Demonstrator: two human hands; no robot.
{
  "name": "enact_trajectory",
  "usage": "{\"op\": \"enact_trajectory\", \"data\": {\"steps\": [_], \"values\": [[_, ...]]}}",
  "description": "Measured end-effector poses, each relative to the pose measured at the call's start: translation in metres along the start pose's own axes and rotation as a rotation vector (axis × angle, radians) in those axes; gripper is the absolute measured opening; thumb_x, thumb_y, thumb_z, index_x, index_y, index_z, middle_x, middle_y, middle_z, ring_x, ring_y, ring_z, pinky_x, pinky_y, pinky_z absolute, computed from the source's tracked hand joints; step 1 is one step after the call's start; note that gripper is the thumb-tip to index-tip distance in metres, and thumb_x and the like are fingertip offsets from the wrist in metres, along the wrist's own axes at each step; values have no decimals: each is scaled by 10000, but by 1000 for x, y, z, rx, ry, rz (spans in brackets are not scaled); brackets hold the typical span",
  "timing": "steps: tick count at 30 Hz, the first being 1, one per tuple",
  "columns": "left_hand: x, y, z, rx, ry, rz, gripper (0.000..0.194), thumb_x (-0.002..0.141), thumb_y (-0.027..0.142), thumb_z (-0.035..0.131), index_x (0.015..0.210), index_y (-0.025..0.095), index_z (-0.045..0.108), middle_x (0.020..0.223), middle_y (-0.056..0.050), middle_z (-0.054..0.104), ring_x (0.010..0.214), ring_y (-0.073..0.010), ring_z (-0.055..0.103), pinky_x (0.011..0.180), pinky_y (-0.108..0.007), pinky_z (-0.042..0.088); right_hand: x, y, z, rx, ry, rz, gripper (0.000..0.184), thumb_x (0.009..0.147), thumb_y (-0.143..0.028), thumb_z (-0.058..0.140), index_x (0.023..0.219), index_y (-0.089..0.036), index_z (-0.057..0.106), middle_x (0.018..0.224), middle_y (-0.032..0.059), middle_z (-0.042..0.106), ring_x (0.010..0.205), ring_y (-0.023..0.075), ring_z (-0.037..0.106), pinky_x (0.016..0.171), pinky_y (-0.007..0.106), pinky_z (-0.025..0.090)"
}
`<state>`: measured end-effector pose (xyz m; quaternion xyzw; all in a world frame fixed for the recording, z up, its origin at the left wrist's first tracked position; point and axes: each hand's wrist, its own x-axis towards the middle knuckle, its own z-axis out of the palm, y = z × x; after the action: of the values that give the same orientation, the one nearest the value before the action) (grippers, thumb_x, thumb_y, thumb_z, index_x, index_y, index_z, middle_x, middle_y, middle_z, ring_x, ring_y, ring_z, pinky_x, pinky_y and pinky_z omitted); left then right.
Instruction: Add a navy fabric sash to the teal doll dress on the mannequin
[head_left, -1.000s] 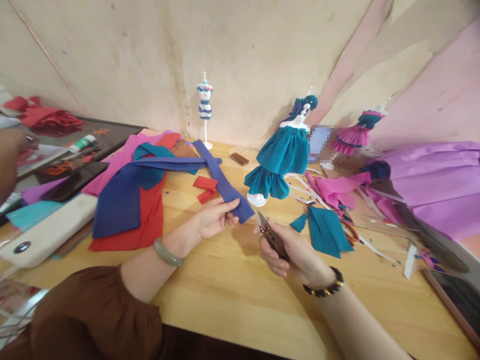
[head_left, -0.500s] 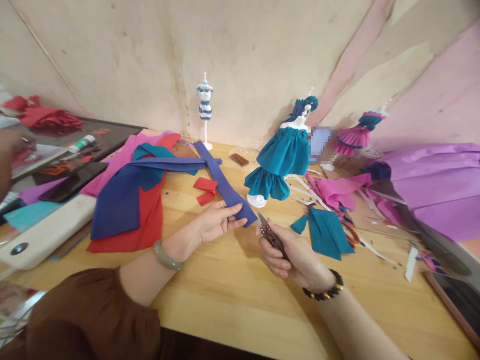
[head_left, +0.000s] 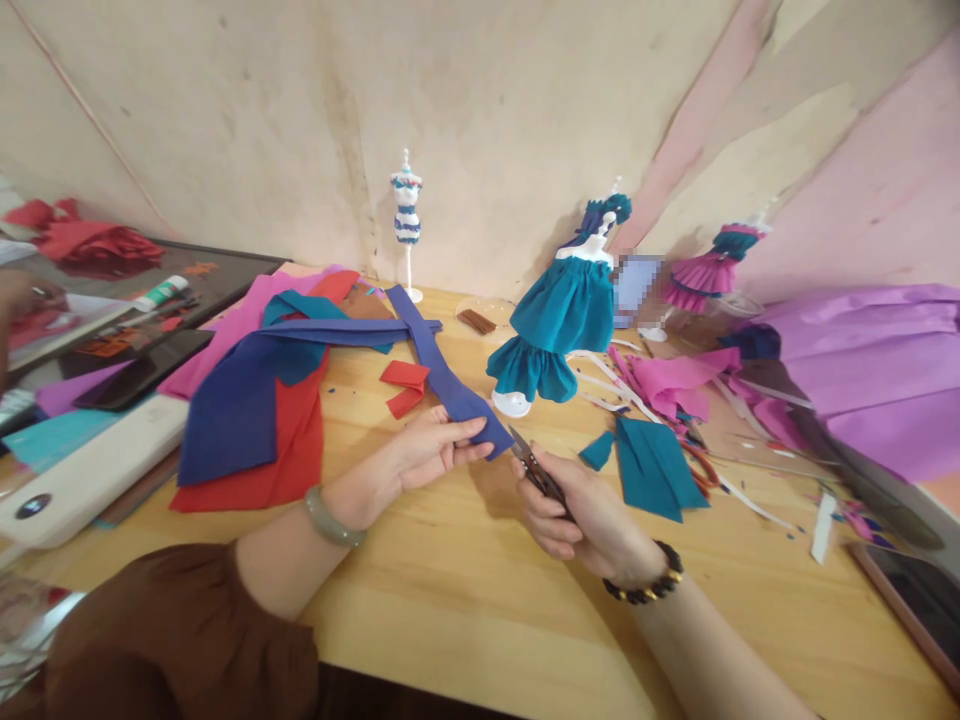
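My left hand (head_left: 442, 445) pinches the near end of a long dark-blue strip of crepe paper or cloth (head_left: 448, 385), thumb on top. The strip runs away from me across the wooden table. In my right hand (head_left: 574, 505) is a pair of small black thread snips (head_left: 538, 470), its pointed blades at the strip's near corner. Whether the blades touch the strip I cannot tell. A folded red piece (head_left: 405, 385) lies just left of the strip. Beyond my right hand stands a mini dress form in a teal ruffled dress (head_left: 562, 305).
Blue sheets (head_left: 232, 410) overlap red and pink ones at left, beside a white power bank (head_left: 97, 470). Teal scraps (head_left: 652, 465) and orange-handled scissors (head_left: 703, 470) lie at right. A phone (head_left: 911, 600) is at the right edge. Another person's hand (head_left: 34, 300) shows far left.
The view has shifted slightly. My hands stay almost in place, with the snips still by the strip's end. At far left the other person's hand has moved.
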<state>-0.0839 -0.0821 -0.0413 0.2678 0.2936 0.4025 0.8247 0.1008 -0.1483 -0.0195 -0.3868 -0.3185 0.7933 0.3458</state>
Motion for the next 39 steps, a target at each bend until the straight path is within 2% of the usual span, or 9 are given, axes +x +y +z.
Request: {"op": "enact_trajectory", "data": {"steps": [8,14,22,30,39], "values": [[1,-1,-2,13,25,5,190,775,3,657,917,126,682,908,-39,710,734,-113,689,694,-227,600,1,0,0,7,-16,4,291,906,-480,499,803,-209,524,469,-120,285,333,38,113,278,137,237],[0,-2,-1,22,-26,20,234,773,15,664,977,128,691,929,-50,715,776,-130,692,696,-231,599,0,1,0,14,-22,6,292,931,-463,454,811,-209,537,461,-117,291,332,41,118,275,138,248],[0,-3,0,36,1,26,240,766,24,681,978,136,693,934,-46,715,735,-108,683,709,-233,596,0,0,0,1,-28,12,297,901,-484,497,800,-207,534,450,-124,289,326,36,111,275,137,243],[-1,-2,0,38,9,19,246,758,27,691,978,139,693,943,-48,717,759,-122,693,701,-232,597,0,0,0,-21,-4,26,296,881,-493,521,787,-213,514,450,-125,283,318,36,114,274,143,234],[0,-7,1,39,-34,17,242,749,46,715,976,124,684,903,-51,721,762,-136,701,702,-239,596,1,1,0,-2,-24,24,305,889,-503,500,795,-214,513,446,-126,284,316,38,114,271,144,231]]}}
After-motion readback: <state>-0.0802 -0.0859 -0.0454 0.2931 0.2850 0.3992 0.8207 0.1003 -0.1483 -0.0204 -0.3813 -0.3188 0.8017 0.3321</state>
